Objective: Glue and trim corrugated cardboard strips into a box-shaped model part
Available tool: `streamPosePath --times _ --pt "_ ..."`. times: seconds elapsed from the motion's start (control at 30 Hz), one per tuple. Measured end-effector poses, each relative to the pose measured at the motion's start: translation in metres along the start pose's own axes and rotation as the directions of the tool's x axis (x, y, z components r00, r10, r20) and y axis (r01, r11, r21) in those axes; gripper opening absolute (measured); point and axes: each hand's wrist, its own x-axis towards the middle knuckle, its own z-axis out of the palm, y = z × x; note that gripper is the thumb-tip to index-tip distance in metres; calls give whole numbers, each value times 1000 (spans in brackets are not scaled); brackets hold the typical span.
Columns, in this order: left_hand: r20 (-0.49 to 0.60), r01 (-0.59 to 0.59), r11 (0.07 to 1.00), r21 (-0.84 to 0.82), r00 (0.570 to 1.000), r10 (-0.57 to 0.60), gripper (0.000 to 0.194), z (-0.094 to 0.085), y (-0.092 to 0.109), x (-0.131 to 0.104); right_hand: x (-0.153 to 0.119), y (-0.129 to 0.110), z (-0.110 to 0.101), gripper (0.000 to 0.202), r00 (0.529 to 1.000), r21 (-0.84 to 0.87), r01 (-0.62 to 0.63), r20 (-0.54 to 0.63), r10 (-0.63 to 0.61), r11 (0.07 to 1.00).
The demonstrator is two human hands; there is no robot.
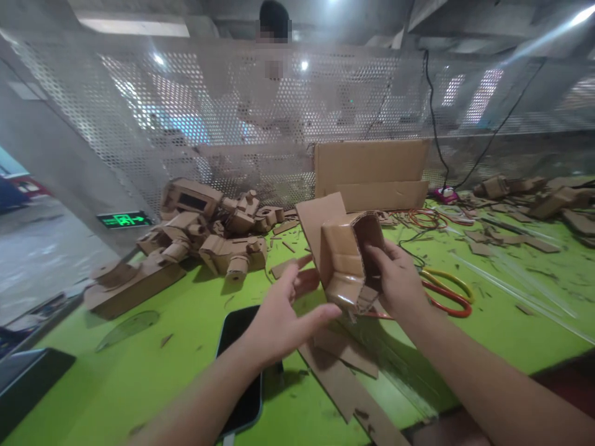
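A folded cardboard piece point(344, 263), a bent hollow form with a shiny taped outer face and a flat panel at its left, is held up over the green table point(186, 371). My right hand point(400, 275) grips its right side, with fingertips inside the opening. At the left edge of the panel, my left hand point(288, 316) has its fingers apart, the thumb reaching below the piece. Part of the left fingers is behind the panel. Flat cardboard strips point(337, 378) lie beneath.
A phone point(239, 371) lies under my left forearm. Scissors with red and yellow handles point(449, 291) are beside my right wrist. Several cardboard assemblies point(195, 229) stand at the back left. A cardboard sheet point(372, 173) leans on the mesh screen point(218, 111); a person is behind it.
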Motion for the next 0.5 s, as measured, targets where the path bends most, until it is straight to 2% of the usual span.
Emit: streamPosePath --times 0.07,0.13,0.3,0.4,0.5 --pt "54 20 999 30 998 -21 97 10 -1 -4 0 4 6 36 999 61 -3 -33 5 998" --pt "77 32 999 14 996 -33 90 20 1 -7 -2 7 12 45 999 37 21 -36 -19 999" --pt "-88 47 984 -170 994 -62 87 33 16 -10 -11 8 36 52 994 -135 105 -5 -107 985" --pt "-239 -1 980 -200 970 -48 76 31 24 -10 -14 10 50 52 996 -125 88 24 -86 988" --pt "-311 -61 974 -218 950 -10 71 26 28 -8 -13 15 55 53 998 -189 26 54 -16 982"
